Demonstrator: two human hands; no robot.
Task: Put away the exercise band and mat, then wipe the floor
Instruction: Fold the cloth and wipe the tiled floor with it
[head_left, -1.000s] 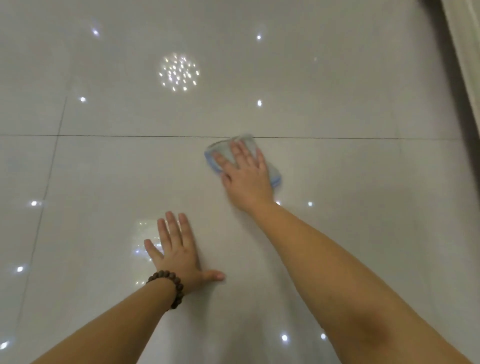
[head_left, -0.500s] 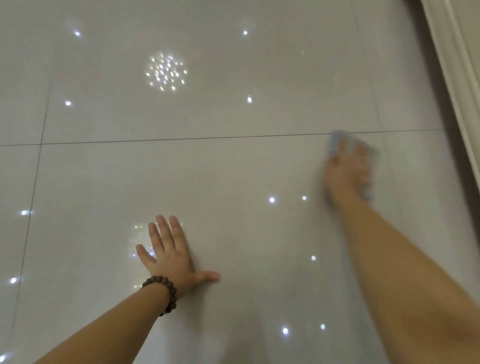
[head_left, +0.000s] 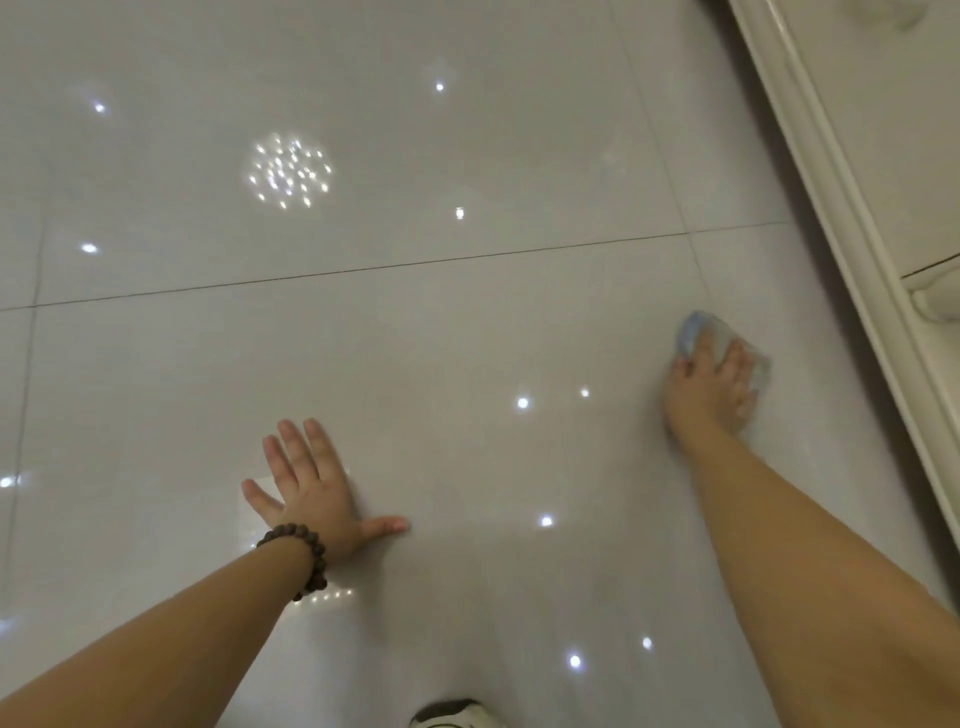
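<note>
1. Lower left of the frame: left hand (head_left: 311, 493) is planted flat on the floor (head_left: 467, 322), fingers spread and straight, holding nothing. Beaded bracelet (head_left: 306, 556) on that wrist.
2. Middle of the frame is bare glossy tile with a grout line (head_left: 363, 270) running across.
3. Right of centre: right hand (head_left: 709, 387) presses a pale blue cloth (head_left: 693, 330) onto the floor. The cloth pokes out past the fingertips; it's too blurry to tell if the fingers curl.
4. Far right: baseboard (head_left: 852, 249) sits just beside the cloth, so I'd guess the next swipe heads back left.

Right hand (head_left: 707, 391) presses cloth (head_left: 719, 338) (blurred) on floor (head_left: 467, 338).
</note>
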